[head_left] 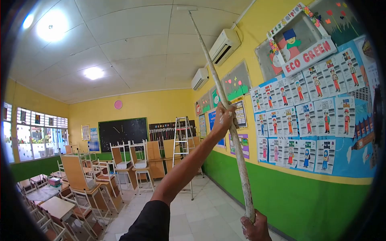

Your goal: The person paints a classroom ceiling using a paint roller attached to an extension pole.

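Pole point(225, 112), long and paint-flecked, raised steeply from the lower right of the frame up to the ceiling point(132, 48) at top centre, leaning a little leftward toward its top. Head of the pole barely visible against the ceiling panel, too small to tell what kind. By the look of it, overhead work on the ceiling under way, with the tip pressed at or very near the panel. Next move likely calls for a steady push or sweep along the panel, keeping the tip in contact and the shaft from wobbling, with care near the air conditioner point(224, 46) just right of the tip.

Left hand point(223, 120) high at mid frame, arm stretched up from the bottom centre in a dark sleeve, fingers wrapped around the shaft about halfway along. Right hand point(254, 225) low at the bottom edge, clamped on the butt end. Hands well apart along the shaft, both closed on it.

Off to the left, stacked desks point(80, 180) and a ladder point(183, 136) near the far wall, well apart from the pole.
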A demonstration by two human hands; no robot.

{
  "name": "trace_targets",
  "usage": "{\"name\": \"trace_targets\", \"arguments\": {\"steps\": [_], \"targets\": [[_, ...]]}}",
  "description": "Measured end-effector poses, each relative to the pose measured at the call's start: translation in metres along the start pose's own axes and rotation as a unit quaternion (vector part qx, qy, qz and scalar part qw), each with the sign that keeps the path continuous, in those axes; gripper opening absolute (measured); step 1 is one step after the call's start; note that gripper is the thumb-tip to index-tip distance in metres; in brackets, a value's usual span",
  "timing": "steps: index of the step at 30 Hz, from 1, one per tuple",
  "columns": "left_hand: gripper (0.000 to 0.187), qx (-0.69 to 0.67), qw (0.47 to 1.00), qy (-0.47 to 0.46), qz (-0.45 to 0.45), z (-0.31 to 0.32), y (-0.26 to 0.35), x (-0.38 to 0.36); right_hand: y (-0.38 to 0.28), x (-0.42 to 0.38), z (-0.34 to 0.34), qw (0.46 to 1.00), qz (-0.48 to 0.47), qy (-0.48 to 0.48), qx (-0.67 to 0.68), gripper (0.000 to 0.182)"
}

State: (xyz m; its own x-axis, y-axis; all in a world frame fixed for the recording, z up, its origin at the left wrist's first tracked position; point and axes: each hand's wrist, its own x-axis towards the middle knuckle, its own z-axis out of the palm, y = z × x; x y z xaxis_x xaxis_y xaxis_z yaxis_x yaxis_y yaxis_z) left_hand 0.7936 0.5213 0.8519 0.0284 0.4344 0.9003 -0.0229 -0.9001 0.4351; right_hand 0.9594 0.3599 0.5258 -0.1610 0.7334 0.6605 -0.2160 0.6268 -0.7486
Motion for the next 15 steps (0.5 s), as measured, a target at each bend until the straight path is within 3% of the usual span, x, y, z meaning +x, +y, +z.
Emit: {"name": "trace_targets", "arguments": {"steps": [3,6,9,15], "targets": [[0.028,0.014,1.0,-0.02,-0.018,-0.008,-0.018,0.033,0.013,0.029,-0.007,1.0,-0.01,-0.01,0.008,0.034],[0.028,0.024,0.999,-0.023,-0.001,-0.02,-0.029,0.051,0.006,0.057,-0.003,0.994,0.091,-0.007,0.06,0.027],[0.028,0.022,1.0,-0.016,-0.003,-0.031,-0.043,0.067,0.025,0.081,-0.001,0.996,0.059,-0.03,0.057,0.02],[0.028,0.012,0.996,-0.081,-0.02,-0.081,-0.081,0.086,0.073,0.121,0.03,0.998,0.047,-0.011,0.046,0.024]]}}
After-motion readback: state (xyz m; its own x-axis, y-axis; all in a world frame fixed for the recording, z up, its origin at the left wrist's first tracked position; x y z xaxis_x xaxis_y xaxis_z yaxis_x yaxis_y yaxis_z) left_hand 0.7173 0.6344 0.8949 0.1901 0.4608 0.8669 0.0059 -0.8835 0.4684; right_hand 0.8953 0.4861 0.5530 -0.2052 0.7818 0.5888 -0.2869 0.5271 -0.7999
